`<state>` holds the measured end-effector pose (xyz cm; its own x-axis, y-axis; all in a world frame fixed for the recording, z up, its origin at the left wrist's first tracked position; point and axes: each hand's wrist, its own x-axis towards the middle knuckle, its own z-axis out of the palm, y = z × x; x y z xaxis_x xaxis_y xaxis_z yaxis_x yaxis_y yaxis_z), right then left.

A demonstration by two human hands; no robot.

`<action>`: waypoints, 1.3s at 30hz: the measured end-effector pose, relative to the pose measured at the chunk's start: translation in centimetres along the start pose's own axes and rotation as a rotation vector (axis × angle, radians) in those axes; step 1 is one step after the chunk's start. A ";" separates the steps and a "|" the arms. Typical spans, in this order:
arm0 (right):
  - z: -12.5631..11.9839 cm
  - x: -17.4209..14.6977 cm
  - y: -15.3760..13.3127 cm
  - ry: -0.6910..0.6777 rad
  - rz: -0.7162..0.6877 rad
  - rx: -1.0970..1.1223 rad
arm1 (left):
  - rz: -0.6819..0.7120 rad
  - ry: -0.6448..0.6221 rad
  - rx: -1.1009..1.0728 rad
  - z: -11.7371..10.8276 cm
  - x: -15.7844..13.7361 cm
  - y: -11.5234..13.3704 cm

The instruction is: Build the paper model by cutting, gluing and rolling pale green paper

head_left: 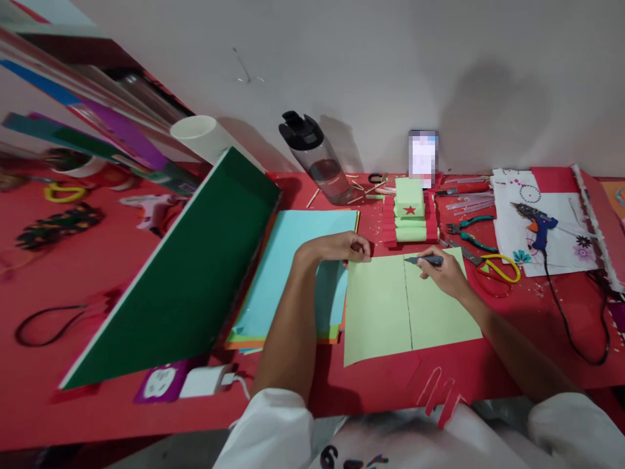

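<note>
A light green sheet of paper (378, 306) lies on the red table, with a dark line running down its middle. My right hand (446, 273) is closed around a dark grey marker (433, 260), its tip at the top end of that line. At the sheet's upper left corner is my left hand (359, 247), fingers curled on the paper's edge; the thumb is mostly hidden. Under my left forearm lies a stack of coloured paper (293, 260), pale blue on top. Just beyond the sheet stands a green and red paper model (410, 212) with a red star.
A dark green board (180, 280) leans at the left. Behind the stack stands a water bottle (322, 163). Yellow-handled scissors (502, 266), teal pliers (476, 231) and a blue glue gun (540, 228) with its cord lie right. A phone (422, 156) leans against the wall.
</note>
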<state>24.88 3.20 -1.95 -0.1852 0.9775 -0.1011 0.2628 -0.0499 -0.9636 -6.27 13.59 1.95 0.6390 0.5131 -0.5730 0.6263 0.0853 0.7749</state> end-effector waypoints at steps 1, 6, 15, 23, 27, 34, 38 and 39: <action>-0.1 -0.2 0.0 0.026 -0.020 0.022 | 0.003 0.000 -0.004 0.0 0.0 -0.1; -2.4 -0.9 0.4 0.347 -0.354 -0.158 | 0.026 0.006 0.008 0.1 -0.1 -0.1; -4.6 0.8 1.2 0.365 -0.459 -0.925 | 0.098 0.040 0.035 0.3 -0.4 0.2; -4.1 1.3 2.0 0.371 -0.389 -1.047 | 0.105 0.062 0.064 0.3 -0.2 -0.4; -4.2 1.1 2.3 0.438 -0.409 -1.001 | 0.111 0.074 0.101 0.3 -0.3 -0.2; -3.9 0.2 1.5 0.470 -0.579 -0.732 | 0.067 0.131 0.217 0.3 -1.2 0.9; -3.4 -0.5 0.7 0.385 -0.715 -0.636 | 0.078 0.191 0.310 0.4 -1.8 1.7; -3.2 -0.7 0.5 0.361 -0.730 -0.610 | 0.095 0.208 0.338 0.5 -2.0 2.1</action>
<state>28.18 3.15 -1.58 -0.2230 0.7360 0.6392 0.6566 0.5981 -0.4595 -6.04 12.31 4.56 0.6190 0.6700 -0.4098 0.7025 -0.2390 0.6703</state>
